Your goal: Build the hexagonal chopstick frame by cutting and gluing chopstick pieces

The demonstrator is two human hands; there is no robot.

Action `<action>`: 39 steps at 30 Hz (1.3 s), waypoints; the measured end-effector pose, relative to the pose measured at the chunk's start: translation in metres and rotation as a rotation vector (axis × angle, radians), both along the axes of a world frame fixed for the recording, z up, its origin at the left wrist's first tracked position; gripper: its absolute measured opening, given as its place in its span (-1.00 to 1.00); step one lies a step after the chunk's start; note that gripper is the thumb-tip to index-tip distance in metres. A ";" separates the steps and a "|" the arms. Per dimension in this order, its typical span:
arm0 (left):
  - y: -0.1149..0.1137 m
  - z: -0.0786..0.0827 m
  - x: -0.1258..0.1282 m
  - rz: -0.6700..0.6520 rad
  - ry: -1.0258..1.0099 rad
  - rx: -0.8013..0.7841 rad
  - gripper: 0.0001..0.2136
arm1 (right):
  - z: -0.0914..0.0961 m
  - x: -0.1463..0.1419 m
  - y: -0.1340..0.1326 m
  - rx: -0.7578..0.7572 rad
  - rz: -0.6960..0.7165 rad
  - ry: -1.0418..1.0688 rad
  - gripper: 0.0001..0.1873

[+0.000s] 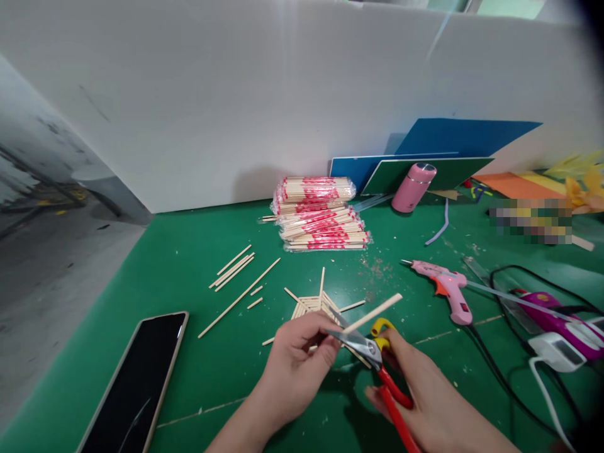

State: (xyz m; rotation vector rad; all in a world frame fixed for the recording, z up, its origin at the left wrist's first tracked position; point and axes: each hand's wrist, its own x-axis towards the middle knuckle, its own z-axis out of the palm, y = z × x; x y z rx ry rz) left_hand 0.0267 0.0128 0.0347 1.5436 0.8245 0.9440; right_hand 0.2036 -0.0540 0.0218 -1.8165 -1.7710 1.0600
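Closest to me, the right hand (425, 390) is wrapped around the red handles of the scissors (372, 352), blades parted around a thin wooden stick (372, 313). The left hand (297, 358) pinches the near end of that stick between thumb and fingertips, just left of the blades, so the stick runs between both hands and its free end juts up and away to the right.

I judge this stick light, stiff and brittle: it should snap or splinter rather than bend, and it could roll in the fingers. Best held close beside the blades, where the left hand has it now.

Just beyond the hands, a small fan of glued sticks (314, 305) lies flat on the green worktop (189, 377). Left of the left hand, a dark phone (136, 384) lies face up, with loose sticks (236, 267) scattered past it. Right of the right hand, a pink glue gun (443, 286) rests on its side, cables trailing beyond it. Farther out, wrapped chopstick bundles (321, 214) are stacked, and a pink bottle (414, 187) leans by the coloured boards (453, 145) at the white wall.
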 end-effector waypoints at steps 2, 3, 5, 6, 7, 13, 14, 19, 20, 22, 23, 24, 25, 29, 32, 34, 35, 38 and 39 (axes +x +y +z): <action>0.001 0.003 0.000 -0.045 -0.048 -0.124 -0.91 | 0.000 0.001 0.001 0.014 -0.005 -0.011 -0.66; 0.002 0.004 -0.001 -0.067 -0.065 -0.173 -0.92 | -0.001 0.001 0.001 0.020 -0.005 -0.013 -0.67; 0.004 0.005 -0.001 -0.094 -0.085 -0.242 -0.93 | -0.002 0.001 0.001 0.019 0.004 -0.014 -0.74; 0.004 0.005 -0.002 -0.101 -0.092 -0.262 -0.94 | -0.002 0.001 0.001 0.016 0.009 -0.011 -0.79; 0.005 0.005 -0.002 -0.108 -0.095 -0.275 -0.94 | -0.003 0.000 0.000 0.013 0.013 -0.005 -0.83; 0.003 0.002 0.001 -0.043 -0.001 -0.177 -0.92 | -0.010 0.000 0.000 -0.021 -0.013 0.036 -0.84; 0.002 0.001 0.003 -0.003 0.053 -0.099 -0.90 | -0.010 0.000 0.001 -0.027 -0.026 0.028 -0.84; -0.003 -0.010 0.009 0.208 0.332 0.462 -0.85 | -0.004 -0.005 0.005 -0.088 -0.081 0.069 -0.86; -0.004 -0.012 0.009 0.225 0.358 0.543 -0.84 | -0.004 -0.006 0.005 -0.105 -0.082 0.085 -0.83; -0.004 -0.015 0.009 0.227 0.384 0.625 -0.83 | -0.005 -0.006 0.003 -0.116 -0.084 0.081 -0.73; -0.004 -0.015 0.008 0.213 0.387 0.629 -0.83 | -0.006 -0.006 0.002 -0.105 -0.089 0.063 -0.68; -0.004 -0.015 0.008 0.194 0.384 0.614 -0.82 | -0.008 -0.005 0.001 -0.093 -0.092 0.042 -0.63; -0.004 -0.015 0.007 0.173 0.376 0.588 -0.82 | -0.009 -0.003 0.000 -0.080 -0.092 0.026 -0.59; -0.004 -0.014 0.006 0.107 0.321 0.465 -0.82 | -0.011 0.003 -0.002 -0.067 -0.065 0.023 -0.51; -0.004 -0.014 0.006 0.080 0.292 0.399 -0.81 | -0.007 0.002 -0.001 -0.077 -0.052 0.056 -0.62; -0.004 -0.013 0.005 0.066 0.283 0.378 -0.80 | -0.005 0.000 -0.001 -0.085 -0.037 0.074 -0.75; -0.004 -0.012 0.005 0.061 0.282 0.372 -0.81 | -0.005 -0.001 -0.001 -0.087 -0.035 0.075 -0.81; -0.004 -0.011 0.004 0.057 0.300 0.349 -0.82 | -0.008 -0.004 -0.001 -0.072 -0.039 0.068 -0.87; -0.004 -0.011 0.004 0.059 0.313 0.343 -0.83 | -0.010 -0.004 -0.001 -0.065 -0.045 0.065 -0.86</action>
